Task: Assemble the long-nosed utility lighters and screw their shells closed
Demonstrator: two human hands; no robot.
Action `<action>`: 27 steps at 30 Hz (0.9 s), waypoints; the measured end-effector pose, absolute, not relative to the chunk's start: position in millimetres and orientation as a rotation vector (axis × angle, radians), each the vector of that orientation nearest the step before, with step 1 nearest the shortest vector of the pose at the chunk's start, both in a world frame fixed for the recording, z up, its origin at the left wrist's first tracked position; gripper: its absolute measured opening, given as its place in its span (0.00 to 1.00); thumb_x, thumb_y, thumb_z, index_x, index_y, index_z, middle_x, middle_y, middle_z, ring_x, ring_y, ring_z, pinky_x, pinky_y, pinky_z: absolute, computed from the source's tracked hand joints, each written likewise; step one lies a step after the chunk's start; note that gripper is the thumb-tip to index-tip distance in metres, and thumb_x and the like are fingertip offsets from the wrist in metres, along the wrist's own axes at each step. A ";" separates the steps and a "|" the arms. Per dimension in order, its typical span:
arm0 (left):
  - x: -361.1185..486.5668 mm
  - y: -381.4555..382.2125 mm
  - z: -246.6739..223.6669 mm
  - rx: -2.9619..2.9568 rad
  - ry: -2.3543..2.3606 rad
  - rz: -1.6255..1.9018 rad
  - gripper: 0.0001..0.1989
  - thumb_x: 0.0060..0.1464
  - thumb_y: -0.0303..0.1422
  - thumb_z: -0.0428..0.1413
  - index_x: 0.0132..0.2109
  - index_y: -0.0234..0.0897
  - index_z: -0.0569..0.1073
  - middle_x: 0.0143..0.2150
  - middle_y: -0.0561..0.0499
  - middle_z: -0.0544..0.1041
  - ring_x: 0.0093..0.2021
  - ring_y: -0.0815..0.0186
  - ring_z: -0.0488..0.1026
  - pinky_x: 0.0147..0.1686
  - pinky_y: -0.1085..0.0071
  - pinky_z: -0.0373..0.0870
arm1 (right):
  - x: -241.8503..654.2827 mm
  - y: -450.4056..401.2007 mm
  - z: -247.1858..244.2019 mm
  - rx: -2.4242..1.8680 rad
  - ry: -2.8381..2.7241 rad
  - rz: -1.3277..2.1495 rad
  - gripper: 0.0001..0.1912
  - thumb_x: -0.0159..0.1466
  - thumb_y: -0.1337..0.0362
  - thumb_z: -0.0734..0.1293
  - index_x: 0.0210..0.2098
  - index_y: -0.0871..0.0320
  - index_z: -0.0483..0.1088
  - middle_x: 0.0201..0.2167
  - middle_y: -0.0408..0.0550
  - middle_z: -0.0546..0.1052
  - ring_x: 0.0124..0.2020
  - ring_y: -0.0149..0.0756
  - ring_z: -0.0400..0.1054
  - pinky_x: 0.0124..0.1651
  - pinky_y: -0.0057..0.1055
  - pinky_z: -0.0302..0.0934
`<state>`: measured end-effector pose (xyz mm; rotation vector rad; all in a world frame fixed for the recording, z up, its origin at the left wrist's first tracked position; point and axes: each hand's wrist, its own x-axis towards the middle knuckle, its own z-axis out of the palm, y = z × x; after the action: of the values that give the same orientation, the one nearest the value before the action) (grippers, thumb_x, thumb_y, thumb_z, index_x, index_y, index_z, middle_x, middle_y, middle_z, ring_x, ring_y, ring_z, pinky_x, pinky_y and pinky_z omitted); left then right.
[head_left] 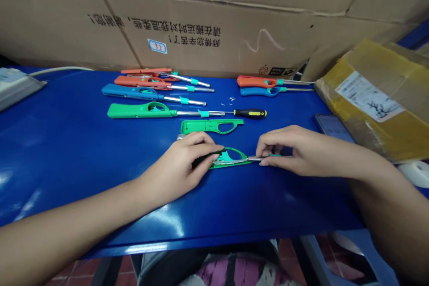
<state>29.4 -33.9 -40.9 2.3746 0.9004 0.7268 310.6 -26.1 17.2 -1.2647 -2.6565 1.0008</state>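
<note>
On blue tabletop (100,214), between both hands, open green lighter (231,163); left hand (187,156) covers handle end, fingers pinching it against thumb; right hand (279,149) pinches metal tube (254,158) between fingers and thumb; loose green cover (201,126) just beyond, black-yellow screwdriver (250,113) behind, phone (331,126) near right wrist

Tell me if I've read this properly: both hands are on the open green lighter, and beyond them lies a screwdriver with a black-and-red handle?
Not quite. In the head view, the handle of the screwdriver is black and yellow, not black and red. The rest holds: the left hand and right hand are on the open green lighter, with the screwdriver beyond them.
</note>
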 end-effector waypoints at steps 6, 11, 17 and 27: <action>30.5 -33.0 -41.0 2.364 0.885 0.717 0.15 0.66 0.26 0.52 0.55 0.36 0.78 0.44 0.46 0.76 0.46 0.63 0.74 0.47 0.65 0.72 | 313.8 -24.4 12.1 -1.131 -2.664 0.859 0.09 0.67 0.65 0.65 0.38 0.52 0.79 0.38 0.46 0.81 0.39 0.36 0.75 0.44 0.34 0.66; 31.6 -32.5 -40.5 2.349 0.884 0.715 0.14 0.66 0.26 0.52 0.54 0.36 0.79 0.44 0.46 0.75 0.45 0.64 0.74 0.47 0.66 0.71 | 312.5 -29.5 8.7 -1.134 -2.719 0.749 0.13 0.70 0.63 0.62 0.40 0.54 0.80 0.38 0.49 0.79 0.36 0.37 0.72 0.41 0.35 0.64; 30.8 -33.4 -41.3 2.361 0.883 0.720 0.14 0.66 0.26 0.53 0.54 0.36 0.79 0.44 0.47 0.75 0.45 0.65 0.74 0.46 0.68 0.72 | 315.7 -33.1 6.6 -1.168 -2.770 0.690 0.15 0.72 0.62 0.60 0.39 0.54 0.79 0.40 0.49 0.76 0.34 0.36 0.69 0.38 0.34 0.60; 31.4 -32.4 -41.1 2.363 0.876 0.733 0.14 0.66 0.26 0.53 0.53 0.36 0.79 0.44 0.47 0.75 0.44 0.65 0.75 0.44 0.69 0.72 | 312.3 -28.5 5.9 -1.196 -2.604 0.808 0.09 0.67 0.66 0.66 0.38 0.55 0.80 0.34 0.46 0.77 0.35 0.33 0.71 0.39 0.31 0.61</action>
<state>31.4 -32.4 -41.1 2.3629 0.8756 0.7333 312.3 -28.5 5.9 -1.1963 -2.6037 0.8079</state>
